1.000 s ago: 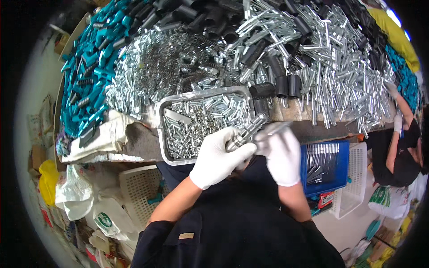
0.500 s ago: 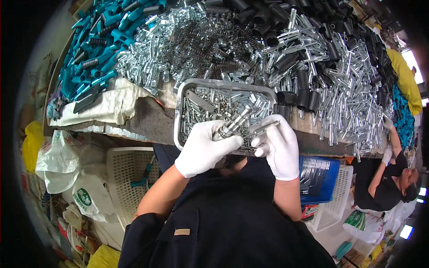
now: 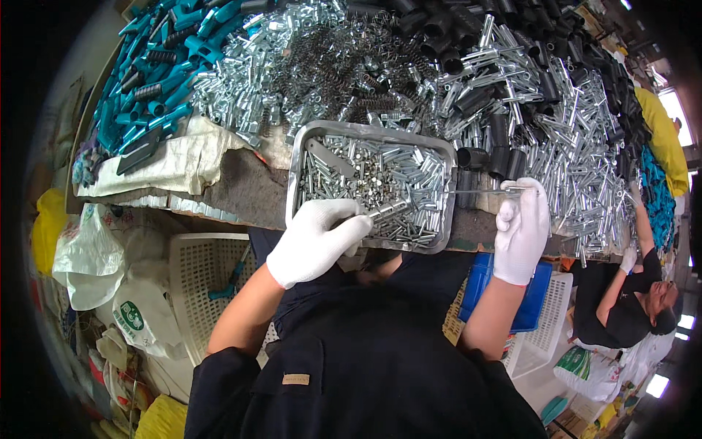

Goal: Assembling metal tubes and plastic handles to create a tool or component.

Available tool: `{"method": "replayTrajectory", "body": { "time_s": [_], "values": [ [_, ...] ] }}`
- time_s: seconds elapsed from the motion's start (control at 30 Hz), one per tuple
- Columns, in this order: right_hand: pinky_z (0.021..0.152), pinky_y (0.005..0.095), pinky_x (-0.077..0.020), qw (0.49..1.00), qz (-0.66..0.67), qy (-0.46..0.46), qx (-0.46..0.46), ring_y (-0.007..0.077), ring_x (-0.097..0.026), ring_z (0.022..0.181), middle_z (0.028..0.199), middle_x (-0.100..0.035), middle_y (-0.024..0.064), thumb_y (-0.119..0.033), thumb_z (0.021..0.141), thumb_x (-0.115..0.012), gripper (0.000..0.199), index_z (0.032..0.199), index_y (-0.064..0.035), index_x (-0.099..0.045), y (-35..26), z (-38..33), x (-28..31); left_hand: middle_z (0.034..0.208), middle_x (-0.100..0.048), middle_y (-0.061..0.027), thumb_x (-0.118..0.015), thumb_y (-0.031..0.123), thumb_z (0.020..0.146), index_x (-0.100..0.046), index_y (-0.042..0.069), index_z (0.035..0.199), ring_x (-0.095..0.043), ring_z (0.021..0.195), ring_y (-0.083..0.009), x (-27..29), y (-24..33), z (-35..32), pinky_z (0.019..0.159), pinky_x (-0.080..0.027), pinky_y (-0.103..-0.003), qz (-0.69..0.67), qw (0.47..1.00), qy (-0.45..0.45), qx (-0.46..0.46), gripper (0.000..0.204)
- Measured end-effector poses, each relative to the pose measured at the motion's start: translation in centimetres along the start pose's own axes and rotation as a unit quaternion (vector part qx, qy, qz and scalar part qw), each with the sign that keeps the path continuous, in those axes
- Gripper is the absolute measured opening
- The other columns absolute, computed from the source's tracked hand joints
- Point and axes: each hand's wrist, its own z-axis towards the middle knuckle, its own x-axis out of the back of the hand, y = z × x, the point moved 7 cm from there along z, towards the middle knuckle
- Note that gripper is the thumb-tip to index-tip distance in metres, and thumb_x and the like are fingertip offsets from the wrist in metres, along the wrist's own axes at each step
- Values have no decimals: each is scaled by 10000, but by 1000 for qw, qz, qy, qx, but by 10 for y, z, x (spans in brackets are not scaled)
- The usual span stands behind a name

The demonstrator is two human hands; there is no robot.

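Both my hands wear white gloves and are above the front of a grey metal tray (image 3: 298, 164) with small metal pins and fittings in it. My left hand (image 3: 322, 238) is closed, thumb and fingers pinching a shiny metal cylindrical part (image 3: 387, 211) that points up to the right over the tray. My right hand (image 3: 523, 233) is raised beyond the tray's right edge, its fingertips closed on a thin metal rod (image 3: 475, 192). The rod lies nearly level and reaches left over the tray's rim. A flat grey metal strip (image 3: 330, 158) rests in the tray's far left part.
Behind the tray are heaps of springs (image 3: 329, 66), silvery rods (image 3: 578, 154), black tubes (image 3: 501, 161) and teal handles (image 3: 179, 80). White plastic baskets (image 3: 208, 293) and a blue bin (image 3: 530, 300) stand below the table's edge. Another person (image 3: 629, 300) works at the right.
My hands have moved apart: the right one went right and up with the rod, the left slightly left and down. The metal part in my left hand now sits lower and more level.
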Motion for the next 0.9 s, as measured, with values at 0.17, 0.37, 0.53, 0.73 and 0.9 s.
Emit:
{"method": "replayTrajectory", "body": {
  "time_s": [0.17,0.37,0.53,0.73,0.9],
  "values": [
    [472,200,-405,984,9,-144,-105,65,-531,596,934,-683,124,-107,1018,-507,128,1070,-13,-578,26,-24,-39,614,-578,-28,-574,233,928,-631,3,766,-510,535,-94,-9,8,6,536,-419,-279,106,992,15,-71,287],
    [545,198,-462,973,14,-172,-153,57,-569,642,947,-694,86,-67,985,-553,127,1057,12,-621,46,-40,-58,631,-631,-71,-639,201,889,-683,-15,824,-601,583,-116,-14,9,7,571,-472,-280,121,989,45,-71,230],
    [651,225,-528,976,-123,-168,-69,81,-633,766,974,-706,85,-46,974,-567,164,1068,37,-672,39,-44,-65,679,-669,-141,-762,189,778,-710,-3,872,-678,601,-191,-11,31,-8,603,-533,-306,254,929,171,-206,220],
    [739,281,-593,972,0,-186,-145,158,-687,880,1063,-700,154,-126,1029,-506,274,1156,75,-643,53,-52,-75,684,-667,-134,-767,201,769,-710,16,908,-680,595,-262,-15,41,-13,582,-531,-327,337,868,206,-302,239],
    [741,292,-603,975,-1,-173,-138,188,-702,888,1066,-697,182,-202,1063,-446,364,1198,88,-619,60,-53,-73,714,-670,-138,-724,194,805,-693,-1,889,-676,623,-302,-9,42,-6,597,-530,-357,361,893,142,-230,215]
  ]
}}
